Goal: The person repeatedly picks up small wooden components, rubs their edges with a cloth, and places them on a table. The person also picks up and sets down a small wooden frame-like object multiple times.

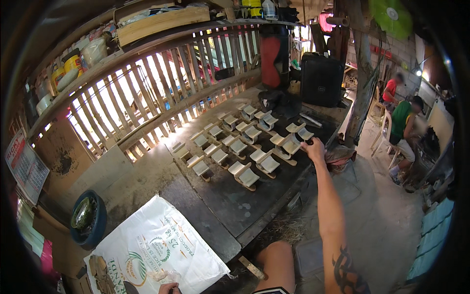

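My right hand (pixel 314 149) reaches out to the far right end of the rows, its fingers closed on the edge of a small wooden chair-shaped piece (pixel 290 145). Several more of these chair-shaped pieces (pixel 244 175) stand in rows on the dark table, each with pale curved parts on a wooden base. Only the top of my left hand (pixel 170 288) shows at the lower edge, fingers curled together. It is over a white printed sack (pixel 183 245), beside a bit of clear plastic (pixel 169 275); what it holds, if anything, is hidden.
Brown scraps (pixel 100 274) lie on the sack's left side. A blue basin (pixel 98 230) stands at the left. Beyond the pieces are a dark cloth bundle (pixel 284 104) and a black suitcase (pixel 320 81). A slatted wall borders the table. Two people sit off to the right.
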Demonstrator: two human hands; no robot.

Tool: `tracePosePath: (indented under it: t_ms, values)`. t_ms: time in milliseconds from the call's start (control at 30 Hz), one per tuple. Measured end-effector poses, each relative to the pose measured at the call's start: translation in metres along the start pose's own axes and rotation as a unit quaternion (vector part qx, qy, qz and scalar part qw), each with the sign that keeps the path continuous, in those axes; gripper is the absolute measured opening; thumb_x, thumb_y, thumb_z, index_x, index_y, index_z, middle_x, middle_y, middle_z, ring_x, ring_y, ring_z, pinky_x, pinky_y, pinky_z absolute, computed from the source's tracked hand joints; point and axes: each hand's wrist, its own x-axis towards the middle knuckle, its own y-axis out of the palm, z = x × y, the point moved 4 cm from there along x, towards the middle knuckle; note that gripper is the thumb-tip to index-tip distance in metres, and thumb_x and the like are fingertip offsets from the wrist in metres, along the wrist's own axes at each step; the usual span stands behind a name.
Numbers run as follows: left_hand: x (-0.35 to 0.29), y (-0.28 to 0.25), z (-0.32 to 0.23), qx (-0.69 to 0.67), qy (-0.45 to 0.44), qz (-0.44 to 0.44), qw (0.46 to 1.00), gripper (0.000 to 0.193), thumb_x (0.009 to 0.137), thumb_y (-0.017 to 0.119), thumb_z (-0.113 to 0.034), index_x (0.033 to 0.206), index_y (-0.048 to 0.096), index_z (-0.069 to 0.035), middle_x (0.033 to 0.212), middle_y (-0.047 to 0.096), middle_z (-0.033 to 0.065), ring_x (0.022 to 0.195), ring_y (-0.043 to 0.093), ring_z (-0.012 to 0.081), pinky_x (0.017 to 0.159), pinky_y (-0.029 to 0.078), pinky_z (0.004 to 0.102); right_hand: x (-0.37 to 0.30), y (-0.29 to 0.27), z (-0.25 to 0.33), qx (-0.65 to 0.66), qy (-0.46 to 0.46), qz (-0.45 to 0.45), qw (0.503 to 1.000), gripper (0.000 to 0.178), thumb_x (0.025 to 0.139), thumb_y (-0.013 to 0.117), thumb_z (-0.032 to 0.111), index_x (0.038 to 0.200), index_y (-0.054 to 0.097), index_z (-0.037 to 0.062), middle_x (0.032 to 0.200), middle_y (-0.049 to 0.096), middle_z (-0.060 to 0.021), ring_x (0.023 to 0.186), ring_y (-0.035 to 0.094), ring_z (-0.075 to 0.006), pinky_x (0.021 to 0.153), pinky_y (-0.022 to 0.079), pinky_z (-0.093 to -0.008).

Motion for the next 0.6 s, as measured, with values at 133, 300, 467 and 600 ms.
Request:
tracePosePath:
  t_ms: [133,300,467,600]
  values:
    - [-0.001,0.000,0.004,0.005,-0.010,0.006,1.000,0.015,0.100,0.061,-0.002,0.110,0.071,0.004,0.086,0.063,0.0038,0.071,0.057,0.0112,0.063,0.049,0.0271,0.001,0.003,-0.004,0.083,0.041,0.013,0.996,0.050,0.087,0.084,0.039,0.123,0.074,0.0065,0.111,0.077,-0.0187,0.105,0.072,-0.0371,0.093,0.052,-0.0509]
    - [0.001,0.000,0.004,-0.019,-0.010,0.000,1.000,0.016,0.100,0.061,-0.003,0.110,0.071,0.004,0.085,0.063,0.0041,0.071,0.058,0.0121,0.064,0.049,0.0277,0.007,-0.018,-0.016,0.156,0.043,-0.040,0.986,0.037,0.088,0.083,0.031,0.109,0.075,0.0004,0.096,0.077,-0.0179,0.092,0.074,-0.0365,0.080,0.055,-0.0465]
    - [0.000,0.000,-0.002,-0.010,0.026,0.005,1.000,0.017,0.099,0.061,-0.005,0.109,0.071,0.005,0.089,0.065,0.0079,0.075,0.060,0.0150,0.068,0.051,0.0305,0.026,-0.095,-0.040,0.186,0.049,-0.023,0.981,0.042,0.089,0.084,0.036,0.106,0.078,-0.0021,0.091,0.077,-0.0129,0.084,0.070,-0.0221,0.078,0.052,-0.0372]
    - [-0.003,-0.001,-0.001,-0.024,0.015,0.010,1.000,0.017,0.098,0.062,-0.004,0.108,0.072,0.005,0.090,0.066,0.0099,0.077,0.061,0.0179,0.072,0.052,0.0330,0.023,-0.173,-0.027,0.281,0.040,0.038,0.958,0.044,0.089,0.085,0.037,0.104,0.080,-0.0042,0.091,0.075,-0.0074,0.085,0.066,-0.0170,0.080,0.050,-0.0331]
